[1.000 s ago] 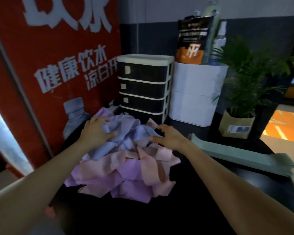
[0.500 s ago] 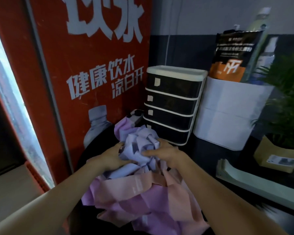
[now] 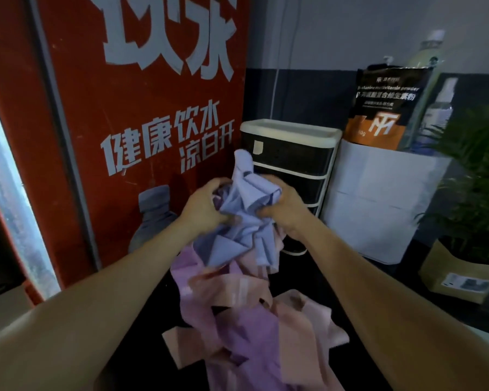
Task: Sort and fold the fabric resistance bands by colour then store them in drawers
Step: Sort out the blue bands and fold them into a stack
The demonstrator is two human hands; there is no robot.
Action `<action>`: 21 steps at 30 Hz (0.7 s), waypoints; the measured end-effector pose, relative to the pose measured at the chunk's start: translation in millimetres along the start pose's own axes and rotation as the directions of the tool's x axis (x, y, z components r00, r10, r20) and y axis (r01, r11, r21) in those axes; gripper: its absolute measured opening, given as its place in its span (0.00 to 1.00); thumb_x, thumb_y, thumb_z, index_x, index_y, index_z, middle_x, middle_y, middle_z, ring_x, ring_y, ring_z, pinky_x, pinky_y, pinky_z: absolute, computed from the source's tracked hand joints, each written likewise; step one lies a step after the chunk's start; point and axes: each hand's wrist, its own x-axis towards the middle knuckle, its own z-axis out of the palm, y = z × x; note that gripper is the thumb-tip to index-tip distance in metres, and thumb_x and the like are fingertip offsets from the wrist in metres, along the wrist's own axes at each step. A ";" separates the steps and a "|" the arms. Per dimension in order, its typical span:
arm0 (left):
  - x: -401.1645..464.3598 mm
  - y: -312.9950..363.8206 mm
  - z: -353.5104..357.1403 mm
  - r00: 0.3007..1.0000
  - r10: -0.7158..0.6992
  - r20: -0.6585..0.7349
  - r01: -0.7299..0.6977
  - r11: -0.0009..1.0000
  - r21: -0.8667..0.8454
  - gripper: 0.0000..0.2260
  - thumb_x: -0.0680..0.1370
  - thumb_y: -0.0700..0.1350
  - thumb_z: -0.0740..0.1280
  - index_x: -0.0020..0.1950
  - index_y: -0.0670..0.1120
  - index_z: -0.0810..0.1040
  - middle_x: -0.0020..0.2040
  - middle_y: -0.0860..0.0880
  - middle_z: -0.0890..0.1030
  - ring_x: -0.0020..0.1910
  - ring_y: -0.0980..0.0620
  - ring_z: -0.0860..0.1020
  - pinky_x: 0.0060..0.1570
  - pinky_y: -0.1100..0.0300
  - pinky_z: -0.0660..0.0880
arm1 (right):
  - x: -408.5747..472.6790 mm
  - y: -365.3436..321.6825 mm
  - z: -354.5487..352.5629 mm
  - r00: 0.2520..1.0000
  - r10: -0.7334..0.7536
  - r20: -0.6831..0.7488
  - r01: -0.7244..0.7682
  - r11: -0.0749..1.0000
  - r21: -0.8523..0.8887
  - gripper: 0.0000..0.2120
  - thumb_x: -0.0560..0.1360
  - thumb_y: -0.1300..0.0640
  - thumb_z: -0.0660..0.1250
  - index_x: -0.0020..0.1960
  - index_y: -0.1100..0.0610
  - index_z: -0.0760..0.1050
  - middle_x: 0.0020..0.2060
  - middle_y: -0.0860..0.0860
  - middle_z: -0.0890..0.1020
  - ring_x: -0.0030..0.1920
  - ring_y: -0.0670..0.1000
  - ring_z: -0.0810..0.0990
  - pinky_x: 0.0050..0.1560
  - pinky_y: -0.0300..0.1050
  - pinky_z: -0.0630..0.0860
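left hand (image 3: 202, 211), right hand (image 3: 284, 211): both gripping blue bands (image 3: 246, 221) | bundle now lifted off counter (image 3: 350, 277) | pink bands (image 3: 266, 320) trailing below

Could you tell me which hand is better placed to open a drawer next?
Right, probably. Both hands grip the blue bands, but the right hand sits directly before the drawer unit; the left hand is farther.

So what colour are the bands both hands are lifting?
Pale blue bands, seen in the head view.
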 end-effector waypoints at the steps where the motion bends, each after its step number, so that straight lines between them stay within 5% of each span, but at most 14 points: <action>1: 3.0 2.9 -1.6 1.000 0.008 0.000 -0.008 1.000 -0.015 0.34 0.64 0.46 0.79 0.67 0.49 0.68 0.59 0.56 0.72 0.56 0.58 0.70 0.52 0.67 0.65 | 0.1 -6.2 -5.1 1.000 -0.024 -0.013 0.023 0.999 -0.043 0.27 0.70 0.71 0.66 0.68 0.57 0.68 0.59 0.56 0.77 0.56 0.55 0.75 0.57 0.50 0.74; 6: -31.8 1.4 -3.4 0.991 -0.082 0.107 0.103 0.973 -0.208 0.27 0.66 0.47 0.77 0.60 0.52 0.69 0.57 0.56 0.74 0.56 0.57 0.73 0.48 0.68 0.72 | -39.9 5.0 -2.8 0.985 -0.163 0.057 0.170 0.973 -0.158 0.29 0.67 0.71 0.71 0.66 0.58 0.70 0.61 0.54 0.75 0.60 0.49 0.73 0.60 0.46 0.71; 10: -77.8 -13.7 -4.5 0.978 -0.188 0.093 0.202 0.965 -0.170 0.30 0.66 0.65 0.71 0.55 0.44 0.74 0.49 0.53 0.76 0.48 0.57 0.75 0.50 0.56 0.73 | -84.1 14.1 22.4 0.941 0.027 0.338 0.091 0.940 -0.330 0.30 0.67 0.61 0.74 0.67 0.50 0.71 0.60 0.49 0.75 0.56 0.46 0.74 0.50 0.37 0.71; 12: -99.4 -12.2 -2.8 0.987 -0.145 0.069 0.147 0.989 -0.027 0.16 0.71 0.55 0.72 0.42 0.45 0.73 0.37 0.52 0.74 0.36 0.63 0.72 0.42 0.61 0.68 | -102.7 13.0 26.4 0.910 0.086 0.406 0.096 0.909 -0.406 0.31 0.68 0.57 0.74 0.68 0.48 0.69 0.62 0.46 0.72 0.57 0.42 0.71 0.48 0.34 0.69; 15: -126.6 -8.8 -2.7 0.995 -0.067 0.077 0.060 0.994 0.088 0.16 0.71 0.46 0.73 0.32 0.46 0.67 0.31 0.53 0.70 0.29 0.63 0.70 0.36 0.65 0.64 | -123.5 11.2 20.0 0.920 0.083 0.382 0.077 0.919 -0.386 0.31 0.66 0.56 0.76 0.67 0.47 0.70 0.63 0.43 0.69 0.65 0.42 0.66 0.60 0.34 0.64; 18: -145.3 -15.9 -0.5 0.981 -0.139 0.133 0.120 0.983 0.140 0.23 0.60 0.63 0.69 0.43 0.47 0.70 0.45 0.53 0.74 0.42 0.59 0.73 0.42 0.64 0.68 | -141.4 10.7 9.5 0.924 0.048 0.379 0.110 0.916 -0.386 0.34 0.64 0.54 0.78 0.66 0.43 0.68 0.66 0.42 0.67 0.71 0.44 0.60 0.71 0.38 0.58; 21: -163.4 -15.9 2.6 0.925 -0.279 0.257 0.254 0.959 0.127 0.37 0.60 0.70 0.67 0.63 0.52 0.66 0.62 0.50 0.66 0.63 0.51 0.67 0.60 0.60 0.67 | -162.9 13.6 -0.1 0.858 0.192 0.476 0.109 0.839 -0.534 0.46 0.63 0.48 0.78 0.73 0.39 0.54 0.74 0.42 0.51 0.74 0.45 0.45 0.72 0.40 0.53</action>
